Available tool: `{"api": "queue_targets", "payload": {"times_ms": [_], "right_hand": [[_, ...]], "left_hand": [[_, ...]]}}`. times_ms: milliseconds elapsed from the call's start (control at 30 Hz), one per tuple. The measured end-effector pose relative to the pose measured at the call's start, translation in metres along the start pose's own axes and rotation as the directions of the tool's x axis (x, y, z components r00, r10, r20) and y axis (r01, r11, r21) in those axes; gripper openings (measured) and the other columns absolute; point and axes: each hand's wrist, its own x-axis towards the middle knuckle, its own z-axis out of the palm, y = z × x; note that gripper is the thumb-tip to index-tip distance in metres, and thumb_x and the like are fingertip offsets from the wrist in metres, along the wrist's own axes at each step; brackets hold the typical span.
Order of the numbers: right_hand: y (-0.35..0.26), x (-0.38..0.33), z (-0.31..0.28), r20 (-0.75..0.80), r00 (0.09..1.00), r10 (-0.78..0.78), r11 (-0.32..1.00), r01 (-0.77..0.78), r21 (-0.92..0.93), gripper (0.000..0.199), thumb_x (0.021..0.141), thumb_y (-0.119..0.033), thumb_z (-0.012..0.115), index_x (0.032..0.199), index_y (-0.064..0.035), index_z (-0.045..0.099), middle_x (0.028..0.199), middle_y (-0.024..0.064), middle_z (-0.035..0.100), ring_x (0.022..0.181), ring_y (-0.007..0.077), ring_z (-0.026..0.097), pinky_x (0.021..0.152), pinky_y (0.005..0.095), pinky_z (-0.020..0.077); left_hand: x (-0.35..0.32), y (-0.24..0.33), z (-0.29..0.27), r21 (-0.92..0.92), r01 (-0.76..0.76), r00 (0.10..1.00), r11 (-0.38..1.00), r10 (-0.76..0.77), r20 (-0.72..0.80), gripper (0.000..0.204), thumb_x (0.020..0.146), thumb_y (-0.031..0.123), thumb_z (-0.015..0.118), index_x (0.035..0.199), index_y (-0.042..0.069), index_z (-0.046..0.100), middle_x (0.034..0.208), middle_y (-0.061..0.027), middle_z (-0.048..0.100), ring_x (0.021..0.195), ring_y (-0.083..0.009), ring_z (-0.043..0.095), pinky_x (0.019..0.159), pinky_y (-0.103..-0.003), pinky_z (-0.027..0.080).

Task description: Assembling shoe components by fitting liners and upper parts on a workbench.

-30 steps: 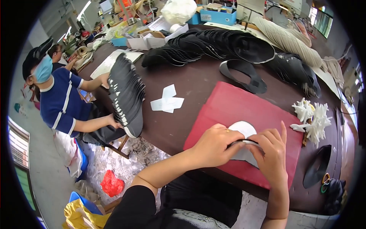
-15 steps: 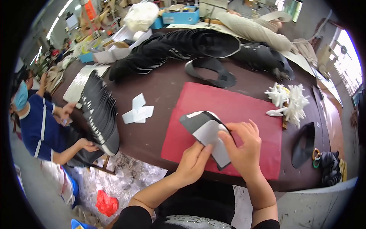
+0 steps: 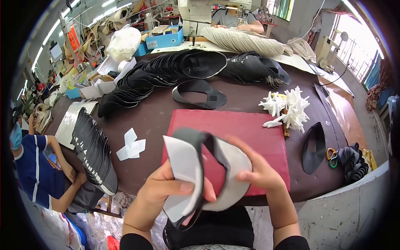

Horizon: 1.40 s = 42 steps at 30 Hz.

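Observation:
My left hand (image 3: 160,189) and my right hand (image 3: 262,171) hold a dark, loop-shaped shoe upper (image 3: 189,134) with pale lining up over the front of a red mat (image 3: 266,139). A white sheet-like patch (image 3: 179,160) lies along its left side, with my left thumb pressed over it and fingertips showing inside the loop. On the pale right side, my right thumb rests while the other fingers are blurred or behind it. Left of the mat lie a few white slips (image 3: 132,146). Beyond the mat's far edge is another dark loop-shaped upper (image 3: 216,100).
Stacked black uppers (image 3: 166,68) curve along the table's (image 3: 146,106) far side; another stack (image 3: 93,154) stands left, beside a seated person (image 3: 35,166). At right are white spiky pieces (image 3: 296,110), a single upper (image 3: 310,162) and scissors with orange and green handles (image 3: 332,157).
The upper has come off the mat, been lifted nearer to me and opened into a loop. My right hand has shifted to its pale side. The whole view has tilted and shifted.

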Motion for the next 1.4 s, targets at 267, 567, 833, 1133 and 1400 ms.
{"api": "queue_targets", "payload": {"times_ms": [267,567,833,1133,1400], "right_hand": [[0.015,-0.077,0.004,-0.174,0.780,0.601,0.668,-0.610,-0.427,0.035,0.096,-0.019,0.056,0.073,0.0076,0.062,0.055,0.0080,0.058,0.043,0.0164,0.056,0.043,0.0298,0.0435],[0.027,-0.088,-0.043,-0.342,0.878,0.335,0.499,-0.473,-0.726,0.043,0.096,-0.025,0.055,0.065,0.0046,0.059,0.043,0.0072,0.049,0.033,0.0152,0.043,0.036,0.0274,0.0354],[0.034,-0.072,-0.047,-0.353,0.906,0.235,0.513,-0.424,-0.746,0.036,0.093,-0.022,0.059,0.065,0.0008,0.059,0.043,0.0043,0.048,0.037,0.0158,0.044,0.041,0.0275,0.0352],[0.043,-0.059,-0.018,-0.221,0.968,0.119,0.448,-0.251,-0.858,0.036,0.094,-0.015,0.059,0.064,0.0003,0.049,0.045,0.0046,0.045,0.037,0.0148,0.042,0.039,0.0285,0.0353],[0.019,-0.078,-0.015,-0.252,0.885,0.392,0.366,-0.401,-0.840,0.032,0.097,-0.030,0.053,0.090,-0.0004,0.061,0.074,0.0132,0.061,0.062,0.0246,0.054,0.057,0.0353,0.0433]], "left_hand": [[0.051,0.007,-0.110,0.844,0.314,0.949,-0.435,0.168,-0.267,0.054,0.084,0.005,0.049,0.138,0.012,0.046,0.136,-0.0116,0.056,0.116,-0.0330,0.059,0.093,-0.041,0.049],[0.022,-0.016,-0.087,0.797,0.139,0.951,-0.588,0.304,0.059,0.065,0.089,0.027,0.059,0.148,0.014,0.034,0.154,-0.0212,0.028,0.137,-0.0459,0.030,0.105,-0.058,0.031],[-0.153,0.038,-0.117,0.067,0.898,0.439,-0.434,0.885,-0.154,0.073,0.079,0.022,0.070,0.145,0.010,0.041,0.157,-0.0227,0.017,0.141,-0.0459,0.019,0.110,-0.059,0.023],[-0.232,0.102,-0.100,0.171,0.875,0.481,-0.454,0.858,-0.182,0.064,0.082,0.018,0.068,0.141,0.007,0.046,0.151,-0.0183,0.036,0.135,-0.0331,0.040,0.107,-0.036,0.036],[-0.282,0.190,-0.092,0.352,0.884,0.351,-0.307,0.934,-0.066,0.042,0.089,0.021,0.060,0.124,-0.001,0.057,0.125,-0.0176,0.062,0.114,-0.0373,0.058,0.096,-0.038,0.045]]}}
